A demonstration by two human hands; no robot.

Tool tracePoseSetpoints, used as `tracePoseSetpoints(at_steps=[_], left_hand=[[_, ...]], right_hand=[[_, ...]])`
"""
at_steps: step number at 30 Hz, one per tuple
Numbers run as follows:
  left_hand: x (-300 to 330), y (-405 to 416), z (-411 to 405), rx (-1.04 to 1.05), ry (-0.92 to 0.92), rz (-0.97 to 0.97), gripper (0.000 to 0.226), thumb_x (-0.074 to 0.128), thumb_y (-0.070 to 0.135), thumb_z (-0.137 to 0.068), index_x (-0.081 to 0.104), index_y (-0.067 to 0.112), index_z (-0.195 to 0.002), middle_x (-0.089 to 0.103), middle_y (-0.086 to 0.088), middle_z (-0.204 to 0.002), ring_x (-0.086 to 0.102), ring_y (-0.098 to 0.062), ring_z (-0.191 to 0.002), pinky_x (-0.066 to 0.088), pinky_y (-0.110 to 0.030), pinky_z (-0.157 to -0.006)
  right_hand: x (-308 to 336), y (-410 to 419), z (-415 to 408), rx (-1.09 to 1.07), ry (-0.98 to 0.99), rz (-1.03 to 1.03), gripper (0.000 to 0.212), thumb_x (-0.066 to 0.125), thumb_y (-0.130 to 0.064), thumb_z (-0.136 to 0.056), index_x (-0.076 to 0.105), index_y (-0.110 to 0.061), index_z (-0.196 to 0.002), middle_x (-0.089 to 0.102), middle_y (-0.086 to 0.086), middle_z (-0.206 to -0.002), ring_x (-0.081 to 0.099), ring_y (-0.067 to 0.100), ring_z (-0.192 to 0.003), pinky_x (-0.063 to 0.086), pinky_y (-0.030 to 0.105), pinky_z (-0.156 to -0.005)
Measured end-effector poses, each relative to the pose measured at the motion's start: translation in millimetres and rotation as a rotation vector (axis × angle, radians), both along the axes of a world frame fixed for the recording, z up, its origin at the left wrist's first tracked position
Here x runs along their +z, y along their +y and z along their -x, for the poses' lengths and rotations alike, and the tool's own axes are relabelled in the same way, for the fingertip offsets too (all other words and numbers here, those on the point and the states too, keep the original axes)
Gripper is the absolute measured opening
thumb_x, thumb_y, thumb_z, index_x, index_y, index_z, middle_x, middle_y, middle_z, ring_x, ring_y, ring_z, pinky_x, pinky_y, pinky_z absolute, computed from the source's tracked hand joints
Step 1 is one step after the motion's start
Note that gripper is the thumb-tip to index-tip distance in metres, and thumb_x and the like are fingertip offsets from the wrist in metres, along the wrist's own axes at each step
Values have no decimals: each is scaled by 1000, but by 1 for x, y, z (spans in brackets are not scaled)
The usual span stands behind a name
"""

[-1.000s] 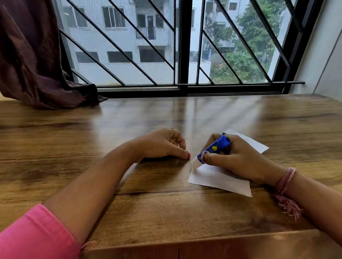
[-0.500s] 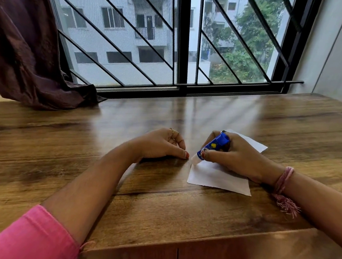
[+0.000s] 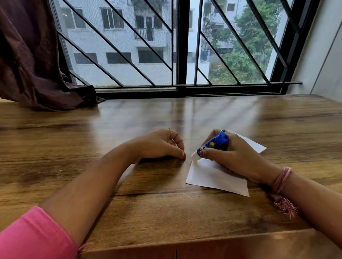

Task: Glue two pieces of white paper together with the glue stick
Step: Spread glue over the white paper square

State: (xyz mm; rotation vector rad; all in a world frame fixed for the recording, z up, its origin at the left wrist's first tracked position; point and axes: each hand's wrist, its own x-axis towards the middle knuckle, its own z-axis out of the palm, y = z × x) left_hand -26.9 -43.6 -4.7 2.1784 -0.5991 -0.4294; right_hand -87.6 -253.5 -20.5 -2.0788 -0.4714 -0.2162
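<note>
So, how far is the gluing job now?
Done: the white paper lies flat on the wooden table. In hand: the right hand grips the blue glue stick, its white tip at the paper's left corner. The left hand rests curled beside it. Left: finishing the glue and pressing the pieces together; no separate second sheet shows clearly.

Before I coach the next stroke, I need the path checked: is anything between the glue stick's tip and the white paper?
Nothing visible does. The right hand grips the blue glue stick, its white tip down at the white paper's left corner. The left hand rests beside it on the wooden table.
</note>
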Motion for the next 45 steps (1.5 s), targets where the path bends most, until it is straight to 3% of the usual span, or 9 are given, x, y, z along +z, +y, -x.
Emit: tracePoseSetpoints(at_steps=[7,11,13,15,19,28,34,39,45], left_hand=[[8,2,6,5,50,-18,18,72,13,-79,60,18,-90,53,13,-57,48,2,-47,36,-13,-44],[14,4,12,-66,91,-86,45,81,30,-66,56,19,-102,55,6,-75,50,-9,-68,39,-26,-61],[15,4,14,-102,105,-126,55,83,34,-62,54,20,-106,57,6,-77,51,-10,-71,38,-25,-64],[15,4,15,-117,113,-145,52,84,30,-67,52,21,-107,58,8,-76,52,-8,-69,38,-23,-62],[13,5,13,-79,113,-118,44,80,23,-71,54,18,-106,58,-2,-89,53,-15,-82,42,-31,-75],[10,4,9,-42,82,-88,24,72,15,-80,57,17,-99,55,1,-78,49,-11,-69,38,-23,-60],[9,4,8,-49,80,-89,24,72,16,-81,58,17,-100,55,1,-77,49,-9,-67,39,-22,-59],[9,5,7,-52,80,-86,27,73,17,-80,58,17,-102,56,0,-79,50,-12,-71,40,-26,-64],[10,5,9,-73,96,-107,38,78,19,-75,57,18,-107,58,0,-86,53,-15,-80,42,-33,-75]], right_hand=[[1,1,0,-15,8,-10,16,70,-16,-83,62,-2,-82,54,-14,-49,48,-1,-43,36,12,-45],[1,1,0,-27,12,-16,17,70,-17,-83,62,-2,-82,53,-12,-46,48,0,-41,36,12,-44],[1,1,1,-15,15,-13,17,70,-16,-83,62,-1,-83,53,-11,-48,48,0,-41,36,13,-44],[2,1,2,7,23,3,16,70,-15,-83,62,0,-84,53,-12,-48,47,0,-42,36,12,-45],[1,1,1,-6,26,-10,14,69,-14,-83,62,-1,-83,53,-14,-46,47,-1,-43,35,11,-45],[2,1,1,10,10,-21,11,70,-12,-82,63,-3,-81,55,-14,-50,48,-3,-46,36,10,-47],[3,2,2,44,20,-15,12,70,-13,-82,64,-3,-82,55,-4,-59,48,1,-50,37,13,-49],[3,3,4,89,60,14,10,68,-10,-83,63,-1,-82,55,-9,-55,49,1,-49,37,13,-48],[4,2,4,39,244,-368,16,57,-11,-90,58,-7,-74,47,-2,-52,37,8,-44,29,18,-39]])
